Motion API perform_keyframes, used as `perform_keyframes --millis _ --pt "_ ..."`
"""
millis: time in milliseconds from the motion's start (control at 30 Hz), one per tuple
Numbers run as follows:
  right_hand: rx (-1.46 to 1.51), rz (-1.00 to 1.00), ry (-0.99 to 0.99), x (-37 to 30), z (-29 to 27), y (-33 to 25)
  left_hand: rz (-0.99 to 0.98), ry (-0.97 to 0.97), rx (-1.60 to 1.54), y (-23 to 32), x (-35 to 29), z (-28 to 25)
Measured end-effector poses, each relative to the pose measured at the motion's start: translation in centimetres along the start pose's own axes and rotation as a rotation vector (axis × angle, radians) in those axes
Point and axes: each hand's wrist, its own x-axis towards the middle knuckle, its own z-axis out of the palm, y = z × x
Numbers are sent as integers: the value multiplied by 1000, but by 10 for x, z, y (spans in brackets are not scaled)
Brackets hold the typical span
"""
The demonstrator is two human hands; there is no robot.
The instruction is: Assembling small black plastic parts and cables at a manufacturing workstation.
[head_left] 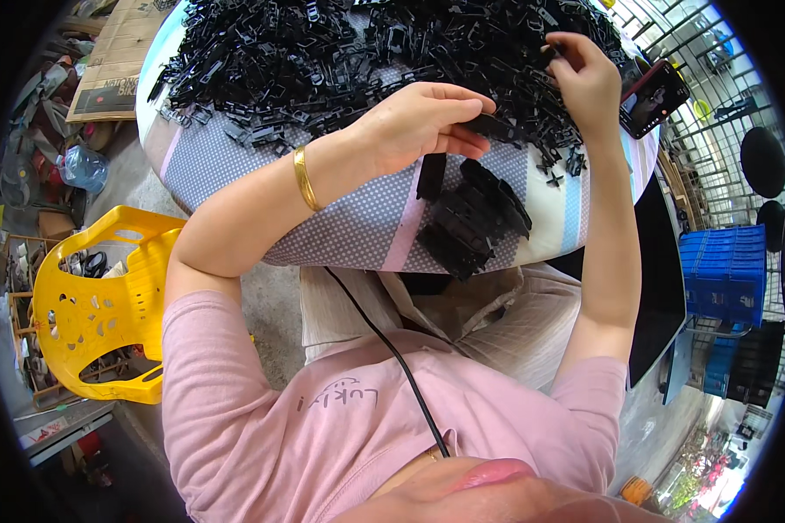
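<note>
My left hand (423, 122) is closed round a dark, flat black plastic part (490, 129), held above the table's near half. Up and to the right, my right hand (586, 83) pinches a small black plastic piece (556, 50) between thumb and forefinger, over the edge of the pile. A big heap of small black plastic parts (323, 65) covers the far half of the table. Below my left hand, at the near edge, lies a cluster of larger black plastic pieces (471, 218). Their exact kind I cannot make out.
The round table has a dotted, striped cloth (323, 222). A phone (654, 98) stands at its right edge. A yellow plastic chair (139, 288) is at the left, blue crates (722, 272) at the right. A black cable (384, 340) runs down from the table over my chest.
</note>
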Motion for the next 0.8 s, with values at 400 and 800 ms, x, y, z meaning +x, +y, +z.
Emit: perform_keyframes --millis 400,800 --pt "624 -12 -131 -75 13 -51 -11 -33 -168 2 -6 4" --pt "768 77 -195 -72 3 -47 210 31 29 5 -6 1"
